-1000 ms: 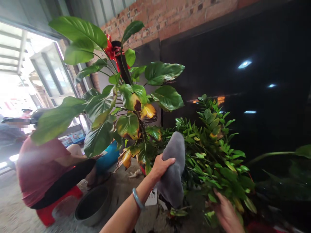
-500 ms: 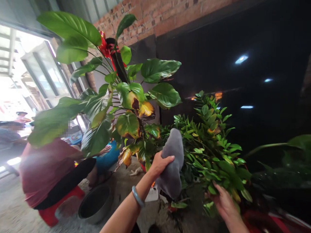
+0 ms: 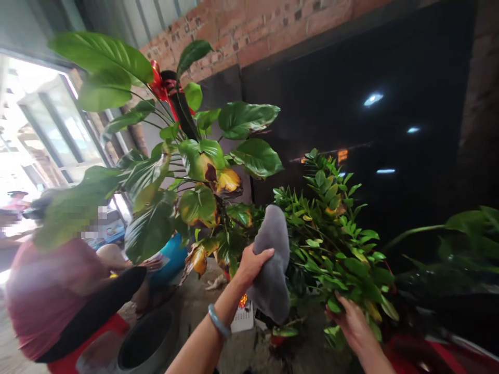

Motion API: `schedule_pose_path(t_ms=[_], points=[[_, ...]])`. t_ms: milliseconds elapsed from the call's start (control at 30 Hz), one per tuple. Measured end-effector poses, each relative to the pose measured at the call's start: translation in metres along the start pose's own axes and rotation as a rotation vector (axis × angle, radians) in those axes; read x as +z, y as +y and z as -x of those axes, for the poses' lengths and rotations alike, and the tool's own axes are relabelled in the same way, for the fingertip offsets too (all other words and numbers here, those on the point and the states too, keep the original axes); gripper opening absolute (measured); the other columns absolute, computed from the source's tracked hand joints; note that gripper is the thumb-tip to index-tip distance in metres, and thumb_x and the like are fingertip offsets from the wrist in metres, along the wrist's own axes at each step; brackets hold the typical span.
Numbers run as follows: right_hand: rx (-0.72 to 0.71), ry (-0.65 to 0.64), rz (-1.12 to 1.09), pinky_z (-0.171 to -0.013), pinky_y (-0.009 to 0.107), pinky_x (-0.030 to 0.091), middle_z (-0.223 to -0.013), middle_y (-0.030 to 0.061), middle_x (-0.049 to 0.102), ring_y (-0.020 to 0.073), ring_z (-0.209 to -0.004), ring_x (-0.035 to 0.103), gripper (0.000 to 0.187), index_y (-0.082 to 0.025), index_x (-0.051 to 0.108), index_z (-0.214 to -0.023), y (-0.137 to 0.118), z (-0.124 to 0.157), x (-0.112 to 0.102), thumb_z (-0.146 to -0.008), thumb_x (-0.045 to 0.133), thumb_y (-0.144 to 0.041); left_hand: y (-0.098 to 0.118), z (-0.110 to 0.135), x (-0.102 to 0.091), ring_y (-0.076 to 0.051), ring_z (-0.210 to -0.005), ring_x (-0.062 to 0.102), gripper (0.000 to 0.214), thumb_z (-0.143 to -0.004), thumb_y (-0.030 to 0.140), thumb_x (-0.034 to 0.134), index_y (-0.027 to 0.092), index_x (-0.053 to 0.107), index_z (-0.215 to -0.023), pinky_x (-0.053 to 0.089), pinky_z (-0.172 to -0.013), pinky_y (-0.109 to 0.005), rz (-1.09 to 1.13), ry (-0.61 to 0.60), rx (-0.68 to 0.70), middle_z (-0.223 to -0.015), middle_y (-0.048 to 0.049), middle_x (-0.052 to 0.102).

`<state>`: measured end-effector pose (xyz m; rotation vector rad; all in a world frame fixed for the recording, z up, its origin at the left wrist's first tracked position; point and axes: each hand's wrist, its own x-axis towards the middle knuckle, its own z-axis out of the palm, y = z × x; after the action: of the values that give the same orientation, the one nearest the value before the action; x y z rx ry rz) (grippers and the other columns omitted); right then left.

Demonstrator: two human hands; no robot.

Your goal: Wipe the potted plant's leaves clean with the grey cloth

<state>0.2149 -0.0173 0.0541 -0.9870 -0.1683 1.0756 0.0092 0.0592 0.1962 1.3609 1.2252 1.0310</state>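
My left hand (image 3: 250, 265) is closed on a grey cloth (image 3: 273, 259) that hangs down in front of a bushy plant with small glossy leaves (image 3: 331, 234). A blue-grey bangle (image 3: 218, 321) circles that wrist. My right hand (image 3: 349, 322) reaches under the bush's lower right leaves, fingers curled around a leafy stem. Left of the cloth stands a tall plant with large leaves (image 3: 202, 171), some yellow and brown at the edges.
A person in a red shirt (image 3: 50, 296) sits low at the left on a red stool (image 3: 105, 343), beside a grey metal basin (image 3: 146, 345). A dark glossy panel (image 3: 390, 130) and a brick wall (image 3: 273, 26) stand behind the plants. A red ribbon (image 3: 158, 85) tops the tall plant.
The view has swung slightly right and down. My right hand has risen further into the bush's lower leaves. My left hand keeps the cloth in much the same place.
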Motion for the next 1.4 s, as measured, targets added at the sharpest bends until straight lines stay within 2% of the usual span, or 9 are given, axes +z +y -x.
schedule_pose_path(t_ms=[133,267,400,533,733,967,1100,1233,1400], points=[[0.023,0.010,0.000,-0.038,0.030,0.049,-0.047,-0.0036,0.062,0.0175,-0.039,0.058,0.039,-0.019,0.062,-0.059,-0.005,0.001,-0.001,-0.029,0.086,-0.029,-0.035,0.025,0.004,-0.018,-0.065,0.058,0.023,-0.050,0.029,0.075,0.018,0.067,-0.069,0.045,-0.062,-0.028,-0.169,-0.295,-0.164,-0.061,0.0019,0.064],[0.041,0.017,0.000,-0.037,0.030,0.048,-0.046,-0.0028,0.062,0.0175,-0.038,0.056,0.036,-0.019,0.062,-0.057,-0.006,0.000,-0.005,-0.030,0.084,-0.029,-0.021,0.048,-0.010,-0.017,-0.064,0.057,0.030,-0.048,0.034,0.077,0.019,0.072,-0.074,0.044,-0.061,-0.027,-0.197,-0.631,-0.177,-0.064,0.0032,0.065],[0.031,0.014,-0.013,-0.040,0.030,0.050,-0.052,-0.0044,0.064,0.0164,-0.041,0.057,0.037,-0.021,0.061,-0.061,-0.004,-0.001,-0.005,-0.034,0.083,-0.029,0.009,0.026,-0.014,-0.017,-0.066,0.059,0.033,-0.051,0.035,0.077,0.018,0.073,-0.079,0.047,-0.063,-0.027,-0.057,-0.396,-0.025,-0.067,0.0021,0.067],[0.023,0.018,-0.009,-0.040,0.030,0.050,-0.052,-0.0056,0.063,0.0163,-0.042,0.057,0.035,-0.022,0.061,-0.064,-0.003,-0.001,-0.006,-0.037,0.083,-0.027,-0.014,0.016,-0.005,-0.018,-0.066,0.060,0.021,-0.058,0.029,0.070,0.017,0.072,-0.076,0.046,-0.062,-0.026,-0.162,-0.119,0.025,-0.064,0.0009,0.066],[0.038,0.040,-0.016,-0.038,0.029,0.050,-0.052,-0.0051,0.064,0.0155,-0.042,0.057,0.033,-0.020,0.065,-0.062,-0.008,-0.003,-0.011,-0.034,0.083,-0.022,-0.042,0.050,-0.015,-0.017,-0.058,0.052,0.021,-0.047,0.033,0.079,0.021,0.065,-0.059,0.038,-0.053,-0.027,-0.336,-0.556,-0.131,-0.056,0.0032,0.061],[0.036,0.050,-0.041,-0.038,0.030,0.052,-0.055,-0.0055,0.067,0.0150,-0.040,0.057,0.030,-0.022,0.065,-0.064,-0.008,-0.002,-0.008,-0.037,0.079,-0.019,-0.014,0.013,-0.025,-0.019,-0.072,0.060,0.033,-0.061,0.036,0.071,0.016,0.070,-0.086,0.047,-0.067,-0.028,-0.131,0.032,0.100,-0.075,-0.0026,0.069],[0.057,0.047,-0.032,-0.037,0.029,0.051,-0.051,-0.0058,0.064,0.0146,-0.037,0.055,0.031,-0.020,0.064,-0.063,-0.006,-0.004,-0.011,-0.036,0.080,-0.020,-0.041,0.032,-0.020,-0.018,-0.068,0.057,0.022,-0.054,0.032,0.074,0.017,0.069,-0.070,0.042,-0.060,-0.026,-0.460,-0.300,-0.044,-0.064,0.0019,0.063],[0.051,0.027,-0.018,-0.037,0.028,0.050,-0.052,-0.0054,0.065,0.0144,-0.038,0.055,0.033,-0.020,0.063,-0.065,-0.005,-0.007,-0.015,-0.037,0.080,-0.021,-0.034,0.056,-0.033,-0.016,-0.063,0.054,0.033,-0.045,0.035,0.080,0.017,0.070,-0.071,0.040,-0.056,-0.025,-0.345,-0.583,-0.163,-0.064,0.0030,0.062],[0.067,0.031,-0.016,-0.036,0.031,0.051,-0.049,-0.0059,0.063,0.0145,-0.036,0.054,0.031,-0.021,0.061,-0.064,-0.008,-0.005,-0.013,-0.038,0.077,-0.020,0.014,0.028,-0.057,-0.016,-0.063,0.060,0.042,-0.049,0.039,0.080,0.015,0.070,-0.082,0.049,-0.063,-0.027,0.057,-0.067,0.075,-0.069,0.0000,0.068]])
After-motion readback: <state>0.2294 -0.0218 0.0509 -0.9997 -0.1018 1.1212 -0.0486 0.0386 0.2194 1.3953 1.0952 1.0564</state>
